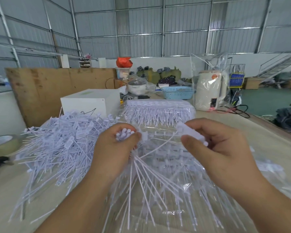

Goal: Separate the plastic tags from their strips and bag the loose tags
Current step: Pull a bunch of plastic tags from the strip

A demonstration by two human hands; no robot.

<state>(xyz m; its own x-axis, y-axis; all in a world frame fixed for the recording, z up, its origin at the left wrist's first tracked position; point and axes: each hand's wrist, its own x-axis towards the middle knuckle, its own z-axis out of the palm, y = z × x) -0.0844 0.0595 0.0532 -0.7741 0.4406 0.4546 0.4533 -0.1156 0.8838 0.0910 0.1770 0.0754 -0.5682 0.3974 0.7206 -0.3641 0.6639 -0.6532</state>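
The left hand (pixel 115 145) is gripping a bunch of white tags (pixel 124 134) by their heads, fingers curled tight, tails fanning down toward the camera. The right hand (pixel 213 145) is pinching one tag strip (pixel 191 132) between thumb and curled fingers; a single tail is running from it toward the left hand. Both are working above a clear plastic bag (pixel 183 165) lying over more strips. A heap of loose tags (pixel 62 142) is lying on the table (pixel 267 142) to the left. A stacked block of uncut strips (pixel 158 110) is sitting just behind, with a white box (pixel 89 102), a tape roll (pixel 2 143), a blue basket (pixel 177 92) and a bagged kettle (pixel 210 89) crowding the far side.
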